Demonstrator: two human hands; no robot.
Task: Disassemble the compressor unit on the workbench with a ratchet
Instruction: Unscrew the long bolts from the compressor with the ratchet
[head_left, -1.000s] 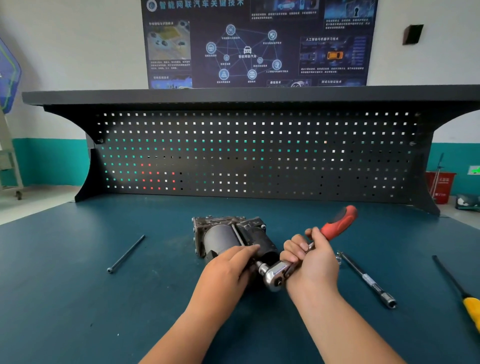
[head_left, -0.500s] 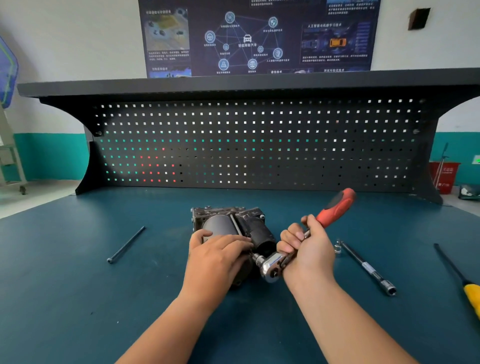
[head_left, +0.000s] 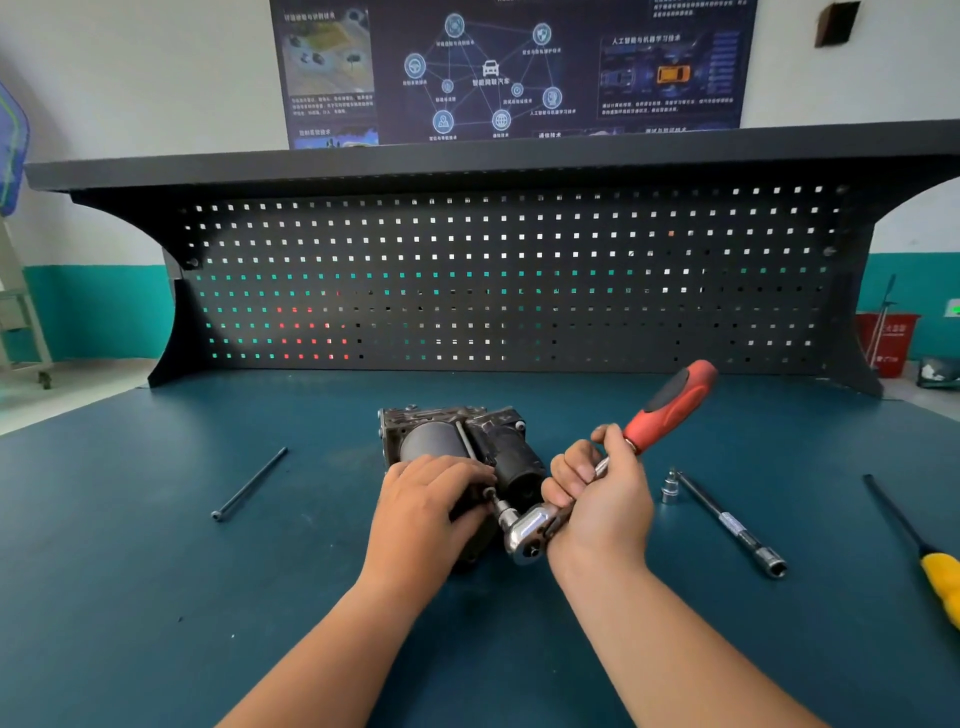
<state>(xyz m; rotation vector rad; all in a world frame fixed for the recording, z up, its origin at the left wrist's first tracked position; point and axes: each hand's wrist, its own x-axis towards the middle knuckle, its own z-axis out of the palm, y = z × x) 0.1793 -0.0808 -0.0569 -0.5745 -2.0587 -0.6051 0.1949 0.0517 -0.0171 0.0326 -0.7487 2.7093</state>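
Two bare hands are on the work. The right hand is wrapped round the bare steel shank of a ratchet with a polished chrome head and a red-and-black moulded grip. The grip is tilted up and to the right. The ratchet's short drive meets the near end of a dark grey, scuffed metal compressor unit. The left hand lies palm down on that unit, fingers curled over its rounded housing, holding it.

The compressor unit lies at the middle of the teal-matted workbench. Right of it:
- a small chrome socket;
- just beside that, a slim steel extension bar;
- farther right, a yellow-handled screwdriver.

Well apart to the left lies a long dark bolt. Behind stands a black perforated steel backboard. Above it hangs a dark-blue poster. Its centre caption appears to read 智能网联汽车; the other text is too small to read.
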